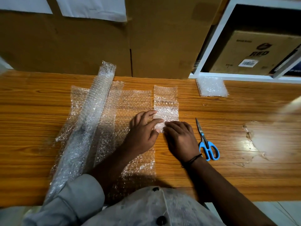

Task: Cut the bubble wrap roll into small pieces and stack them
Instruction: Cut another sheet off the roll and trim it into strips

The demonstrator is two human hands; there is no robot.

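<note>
Clear bubble-wrap strip [165,110], left grip [143,132] pressing its near end with straight fingers, right grip [180,139] pinching it

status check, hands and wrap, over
Left hand and right hand both on near end of cut strip. Scissors down beside right hand. Stack far right. Nothing blocking.

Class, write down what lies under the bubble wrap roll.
The unrolled bubble wrap sheet lies under the roll, on the wooden table. Directly beneath the roll cannot be seen.
</note>
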